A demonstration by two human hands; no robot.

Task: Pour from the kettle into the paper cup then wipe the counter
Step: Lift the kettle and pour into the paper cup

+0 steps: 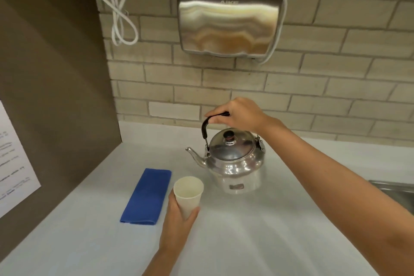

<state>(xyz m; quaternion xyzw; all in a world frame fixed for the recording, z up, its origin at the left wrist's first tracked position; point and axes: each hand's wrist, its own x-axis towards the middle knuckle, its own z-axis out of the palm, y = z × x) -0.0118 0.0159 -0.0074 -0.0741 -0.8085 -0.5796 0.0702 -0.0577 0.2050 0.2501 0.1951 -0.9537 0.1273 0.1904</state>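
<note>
A shiny steel kettle (235,163) with a black knob on its lid stands upright on the white counter (268,219), spout pointing left. My right hand (240,114) is closed around its black arched handle above the lid. My left hand (179,219) grips a white paper cup (188,192) from below and the left, holding it just in front of and below the spout; the cup tilts slightly and looks empty inside. A folded blue cloth (146,196) lies flat on the counter to the left of the cup.
A steel hand dryer (229,20) with a looped white cord (118,13) hangs on the tiled wall above the kettle. A brown side panel (56,96) with a paper notice (15,163) bounds the counter's left. A sink edge (394,190) shows at the right.
</note>
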